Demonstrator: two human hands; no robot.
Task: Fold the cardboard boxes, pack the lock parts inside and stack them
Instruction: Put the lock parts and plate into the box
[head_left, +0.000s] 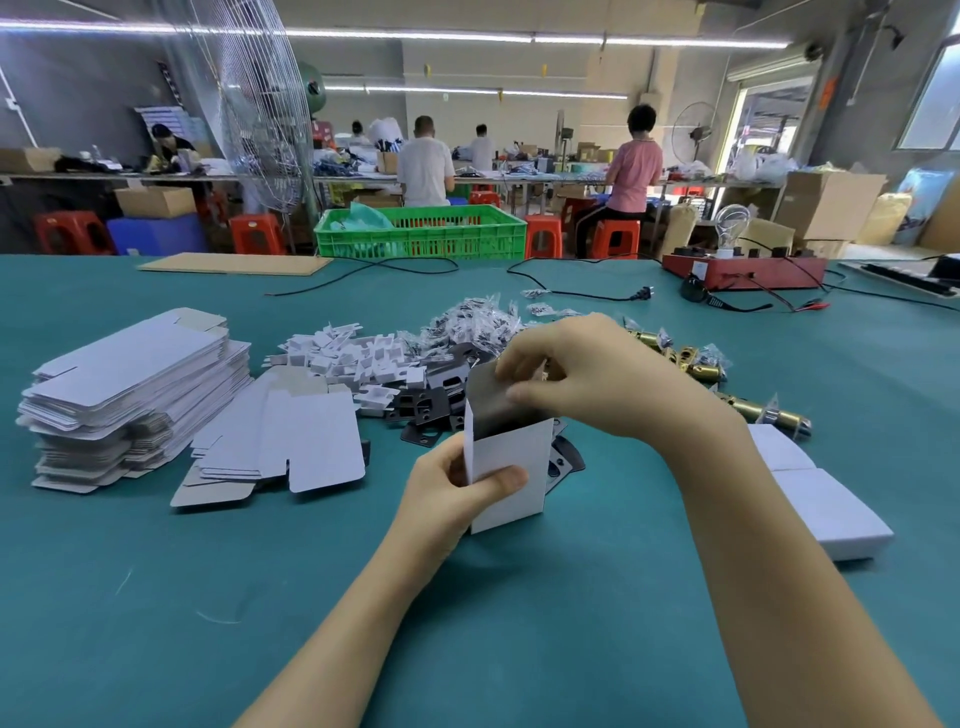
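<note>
Your left hand (457, 493) grips the white box (509, 467) at centre frame, thumb across its front, long axis upright and open mouth up. Your right hand (576, 374), just above that mouth, pinches the rear flap (483, 384) between curled fingers. No writing is readable on the box.

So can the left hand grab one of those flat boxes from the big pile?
Probably not yet. The left hand grips the white box, so it is busy. Otherwise the way looks free: the pile of flat boxes lies uncovered on the table to its left.
</note>
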